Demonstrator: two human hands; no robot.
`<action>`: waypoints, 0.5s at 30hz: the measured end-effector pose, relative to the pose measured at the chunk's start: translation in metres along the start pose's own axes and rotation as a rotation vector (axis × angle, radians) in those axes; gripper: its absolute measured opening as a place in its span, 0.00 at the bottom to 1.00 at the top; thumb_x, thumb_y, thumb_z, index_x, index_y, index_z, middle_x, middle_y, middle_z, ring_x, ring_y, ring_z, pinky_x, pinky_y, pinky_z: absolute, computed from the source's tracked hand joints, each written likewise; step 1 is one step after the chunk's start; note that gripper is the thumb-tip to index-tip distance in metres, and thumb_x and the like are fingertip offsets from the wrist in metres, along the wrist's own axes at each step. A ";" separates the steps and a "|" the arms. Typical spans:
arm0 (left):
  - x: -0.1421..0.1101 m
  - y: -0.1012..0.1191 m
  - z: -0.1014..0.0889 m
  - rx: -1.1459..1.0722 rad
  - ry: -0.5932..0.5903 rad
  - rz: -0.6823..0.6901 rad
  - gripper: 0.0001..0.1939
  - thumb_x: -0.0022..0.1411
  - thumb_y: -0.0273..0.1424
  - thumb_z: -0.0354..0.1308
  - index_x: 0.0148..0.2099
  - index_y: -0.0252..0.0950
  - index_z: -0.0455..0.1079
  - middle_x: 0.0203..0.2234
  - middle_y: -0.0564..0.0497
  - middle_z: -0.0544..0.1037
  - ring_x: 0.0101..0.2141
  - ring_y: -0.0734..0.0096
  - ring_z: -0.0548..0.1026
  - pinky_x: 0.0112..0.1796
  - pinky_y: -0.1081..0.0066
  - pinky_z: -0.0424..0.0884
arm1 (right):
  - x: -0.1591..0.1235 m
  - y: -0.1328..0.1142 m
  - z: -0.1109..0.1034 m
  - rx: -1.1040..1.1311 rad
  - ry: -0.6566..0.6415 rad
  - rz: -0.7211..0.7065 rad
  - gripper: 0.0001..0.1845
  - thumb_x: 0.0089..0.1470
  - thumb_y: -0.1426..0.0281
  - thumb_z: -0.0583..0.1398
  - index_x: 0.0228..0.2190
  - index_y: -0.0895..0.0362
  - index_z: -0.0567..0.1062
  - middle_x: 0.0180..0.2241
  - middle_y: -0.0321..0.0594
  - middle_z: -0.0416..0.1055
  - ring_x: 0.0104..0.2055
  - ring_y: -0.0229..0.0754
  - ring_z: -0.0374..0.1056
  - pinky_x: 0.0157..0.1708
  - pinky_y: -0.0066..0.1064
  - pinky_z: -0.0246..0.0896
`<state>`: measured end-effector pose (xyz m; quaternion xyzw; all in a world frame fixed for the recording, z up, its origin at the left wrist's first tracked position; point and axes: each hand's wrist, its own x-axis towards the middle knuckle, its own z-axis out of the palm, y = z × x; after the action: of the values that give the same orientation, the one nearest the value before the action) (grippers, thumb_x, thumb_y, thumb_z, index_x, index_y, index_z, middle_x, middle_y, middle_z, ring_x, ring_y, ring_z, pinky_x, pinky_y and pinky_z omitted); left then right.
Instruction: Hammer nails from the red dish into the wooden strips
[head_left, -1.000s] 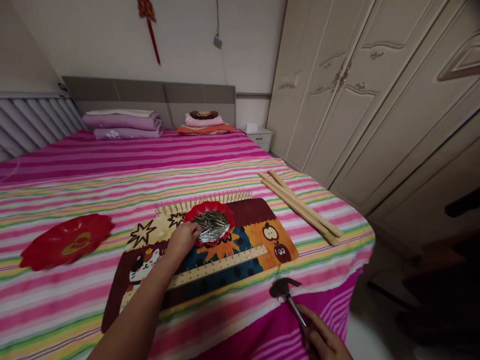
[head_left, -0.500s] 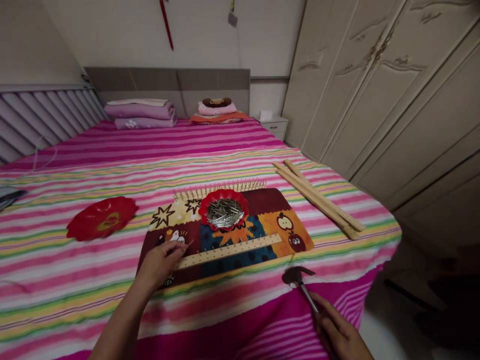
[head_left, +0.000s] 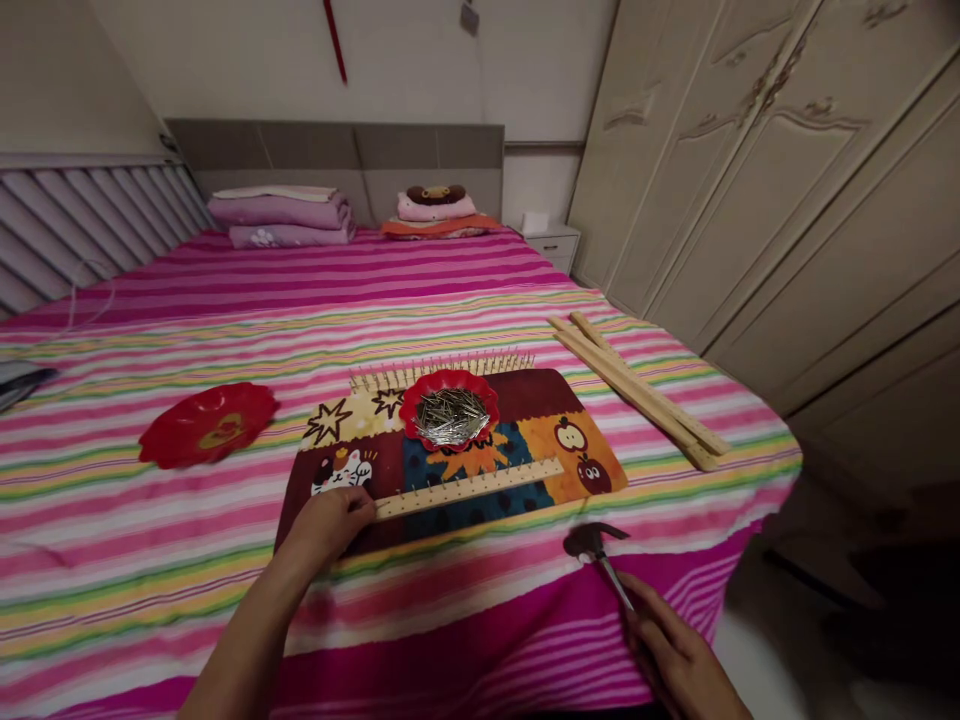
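My right hand point(head_left: 675, 645) is wrapped round the handle of a claw hammer point(head_left: 596, 541), its head over the bed's near edge. Fingertips pinched, my left hand point(head_left: 337, 520) is at the left end of a wooden strip point(head_left: 469, 488) with a row of nails standing in it. A thin nail is in those fingers, mostly hidden now. The strip lies on a patterned mat point(head_left: 551, 395). Behind it, a red scalloped bowl point(head_left: 409, 412) holds many loose nails point(head_left: 452, 416). Along the mat's far edge is another wooden strip point(head_left: 442, 372), bristling with upright nails.
A red plate point(head_left: 210, 425) lies on the striped bedspread point(head_left: 112, 540) at left. Several bare wooden strips point(head_left: 637, 390) lie crossed at right. Folded bedding point(head_left: 281, 215) is stacked by the headboard point(head_left: 315, 148). A wardrobe point(head_left: 750, 200) stands along the right side.
My left hand has lowered slightly to the strip's left end, and the nail between its fingers is now mostly hidden. The hammer stays in my right hand. The view has tilted slightly downward.
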<state>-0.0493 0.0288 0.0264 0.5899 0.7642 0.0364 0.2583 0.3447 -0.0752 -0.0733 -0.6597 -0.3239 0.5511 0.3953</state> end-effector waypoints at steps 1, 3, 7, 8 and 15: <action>0.001 0.002 -0.001 0.012 -0.009 -0.007 0.09 0.51 0.33 0.49 0.25 0.38 0.69 0.16 0.56 0.70 0.21 0.75 0.68 0.24 0.77 0.56 | -0.001 -0.001 0.000 0.007 -0.003 -0.002 0.32 0.43 0.57 0.60 0.50 0.54 0.68 0.17 0.27 0.66 0.13 0.31 0.55 0.11 0.21 0.48; 0.002 0.007 -0.004 0.040 0.000 -0.011 0.09 0.51 0.32 0.49 0.25 0.38 0.68 0.16 0.56 0.71 0.20 0.75 0.67 0.24 0.77 0.56 | -0.002 -0.003 0.000 0.014 -0.015 0.000 0.31 0.45 0.57 0.59 0.51 0.55 0.67 0.15 0.25 0.63 0.11 0.30 0.51 0.10 0.20 0.44; 0.004 0.014 -0.005 0.026 0.111 -0.024 0.07 0.49 0.32 0.50 0.27 0.39 0.70 0.19 0.56 0.73 0.22 0.75 0.69 0.25 0.76 0.57 | -0.002 -0.003 -0.002 0.015 -0.028 -0.003 0.30 0.43 0.59 0.61 0.49 0.56 0.68 0.22 0.30 0.70 0.14 0.30 0.55 0.12 0.21 0.49; 0.005 0.015 -0.004 -0.010 0.135 -0.028 0.08 0.49 0.32 0.51 0.28 0.39 0.70 0.19 0.56 0.74 0.22 0.75 0.69 0.25 0.77 0.58 | -0.001 -0.002 -0.002 0.010 -0.024 -0.013 0.30 0.43 0.59 0.61 0.49 0.56 0.69 0.22 0.31 0.70 0.14 0.31 0.56 0.13 0.22 0.51; 0.011 -0.004 0.022 -0.395 0.223 -0.013 0.14 0.46 0.42 0.55 0.31 0.39 0.73 0.22 0.55 0.77 0.25 0.72 0.71 0.24 0.76 0.62 | 0.006 0.009 -0.004 -0.027 -0.012 -0.017 0.31 0.45 0.57 0.60 0.51 0.55 0.68 0.17 0.28 0.66 0.14 0.31 0.57 0.12 0.21 0.50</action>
<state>-0.0453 0.0319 0.0020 0.5154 0.7698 0.2484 0.2831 0.3492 -0.0750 -0.0833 -0.6590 -0.3393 0.5470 0.3889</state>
